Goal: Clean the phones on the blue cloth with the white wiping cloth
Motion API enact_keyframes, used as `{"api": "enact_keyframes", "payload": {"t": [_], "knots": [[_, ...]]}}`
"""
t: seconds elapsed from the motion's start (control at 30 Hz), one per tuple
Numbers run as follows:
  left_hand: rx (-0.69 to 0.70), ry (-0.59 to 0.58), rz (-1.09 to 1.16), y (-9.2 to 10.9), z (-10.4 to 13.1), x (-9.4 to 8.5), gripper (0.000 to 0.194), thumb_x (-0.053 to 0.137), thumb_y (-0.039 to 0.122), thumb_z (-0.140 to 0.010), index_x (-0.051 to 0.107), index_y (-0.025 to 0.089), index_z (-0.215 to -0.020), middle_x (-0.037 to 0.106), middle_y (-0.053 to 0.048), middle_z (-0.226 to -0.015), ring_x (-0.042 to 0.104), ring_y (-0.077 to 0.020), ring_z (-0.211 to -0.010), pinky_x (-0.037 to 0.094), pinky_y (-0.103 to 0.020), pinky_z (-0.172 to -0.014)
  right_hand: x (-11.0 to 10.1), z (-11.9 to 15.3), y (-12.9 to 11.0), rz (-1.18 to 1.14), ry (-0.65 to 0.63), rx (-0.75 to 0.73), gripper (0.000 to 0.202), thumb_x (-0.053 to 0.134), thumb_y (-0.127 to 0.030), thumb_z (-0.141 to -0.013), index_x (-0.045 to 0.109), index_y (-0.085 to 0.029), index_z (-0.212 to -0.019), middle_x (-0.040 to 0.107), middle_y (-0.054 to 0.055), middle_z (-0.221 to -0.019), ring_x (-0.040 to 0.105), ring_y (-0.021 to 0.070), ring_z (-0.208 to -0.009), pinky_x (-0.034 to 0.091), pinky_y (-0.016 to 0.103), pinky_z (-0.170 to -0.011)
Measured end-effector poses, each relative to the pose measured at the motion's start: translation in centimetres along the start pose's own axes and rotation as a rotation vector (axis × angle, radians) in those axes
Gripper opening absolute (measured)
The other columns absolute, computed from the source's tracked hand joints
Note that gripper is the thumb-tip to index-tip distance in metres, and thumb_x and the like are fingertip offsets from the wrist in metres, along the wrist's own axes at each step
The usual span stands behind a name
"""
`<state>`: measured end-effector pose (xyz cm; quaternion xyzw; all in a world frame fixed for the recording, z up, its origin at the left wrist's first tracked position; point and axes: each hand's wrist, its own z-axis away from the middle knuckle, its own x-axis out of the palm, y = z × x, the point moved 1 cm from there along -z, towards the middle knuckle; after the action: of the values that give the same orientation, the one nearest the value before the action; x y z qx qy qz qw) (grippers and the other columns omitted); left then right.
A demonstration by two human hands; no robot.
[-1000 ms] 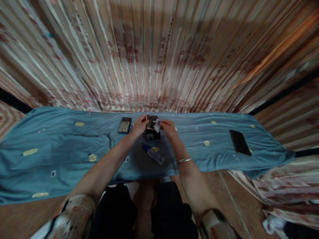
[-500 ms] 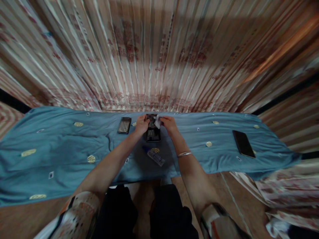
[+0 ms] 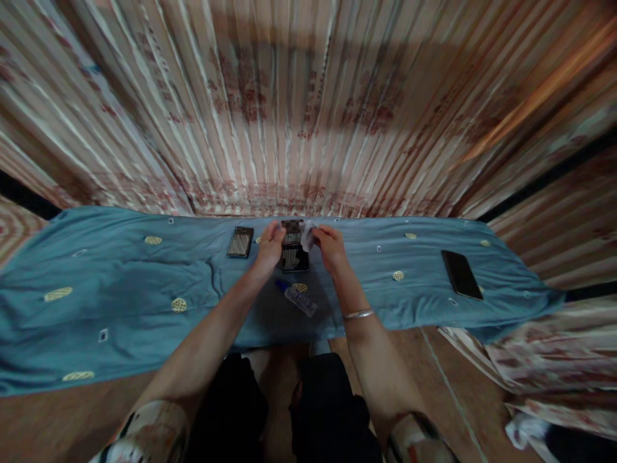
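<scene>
In the head view a dark glossy hinged case (image 3: 295, 258) stands unfolded at the middle of the cloth-covered table, its upper panel raised and reflective; its exact kind is unclear. My left hand (image 3: 270, 244) is closed at the left edge of that upper panel, with the thumb along it. Pinched in my right hand (image 3: 330, 243) is a crumpled white tissue (image 3: 307, 236), close to the panel's right side. Nearer to me lies a clear bottle (image 3: 301, 300) with a blue cap, on its side.
A dark rectangular device (image 3: 240, 242), partly pixelated, lies left of my hands. Far to the right rests a black phone or tablet (image 3: 461, 274). The blue patterned cloth (image 3: 135, 276) has wrinkles. Patterned curtains (image 3: 299, 154) hang right behind the table.
My right hand and the tissue have shifted slightly right, baring more of the upper panel. My left hand has moved a little left along its edge. The view has turned slightly.
</scene>
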<state>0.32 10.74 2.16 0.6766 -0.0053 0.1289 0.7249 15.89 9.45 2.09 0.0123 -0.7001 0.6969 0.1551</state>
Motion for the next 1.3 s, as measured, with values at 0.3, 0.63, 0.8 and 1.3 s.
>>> {"api": "enact_keyframes", "payload": {"t": [0.3, 0.63, 0.8, 1.3], "knots": [[-0.276, -0.243, 0.514, 3.2, 11.3, -2.5, 0.03, 0.089, 0.031, -0.061, 0.074, 0.018, -0.084, 0.076, -0.001, -0.078, 0.069, -0.014, -0.073, 0.055, -0.029, -0.076, 4.5, 8.7, -1.6, -0.404, -0.197, 0.248, 0.012, 0.072, -0.026, -0.072, 0.074, -0.02, -0.083, 0.076, -0.002, -0.076, 0.069, 0.016, -0.072, 0.056, 0.026, -0.069], [-0.199, 0.076, 0.301, 1.9, 13.5, -8.2, 0.041, 0.094, 0.033, -0.04, 0.072, 0.015, -0.069, 0.072, 0.0, -0.062, 0.065, -0.0153, -0.056, 0.051, -0.027, -0.061, 4.0, 12.5, 1.4, 0.534, -0.019, -0.169, 0.019, 0.056, -0.024, -0.09, 0.074, -0.025, -0.097, 0.078, 0.003, -0.099, 0.07, 0.0211, -0.098, 0.054, 0.036, -0.094], [-0.259, 0.136, 0.333, 0.9, 14.0, -11.2, 0.042, 0.092, 0.027, -0.04, 0.07, 0.015, -0.073, 0.074, 0.0, -0.068, 0.069, -0.0149, -0.062, 0.054, -0.026, -0.066, 3.0, 14.2, 2.6, 1.022, -0.136, -0.192, 0.025, 0.07, -0.013, -0.083, 0.07, -0.02, -0.106, 0.072, 0.015, -0.115, 0.063, 0.03, -0.116, 0.046, 0.049, -0.108], [-0.174, 0.134, 0.257, 1.1, 14.0, -9.5, 0.027, 0.079, 0.02, -0.053, 0.063, 0.021, -0.076, 0.07, 0.004, -0.066, 0.065, -0.0152, -0.064, 0.052, -0.027, -0.065, 3.9, 14.3, 0.1, -0.039, -0.32, 0.288, 0.037, 0.083, -0.046, -0.059, 0.075, -0.019, -0.082, 0.075, 0.001, -0.076, 0.062, 0.0119, -0.059, 0.046, 0.023, -0.057]]}}
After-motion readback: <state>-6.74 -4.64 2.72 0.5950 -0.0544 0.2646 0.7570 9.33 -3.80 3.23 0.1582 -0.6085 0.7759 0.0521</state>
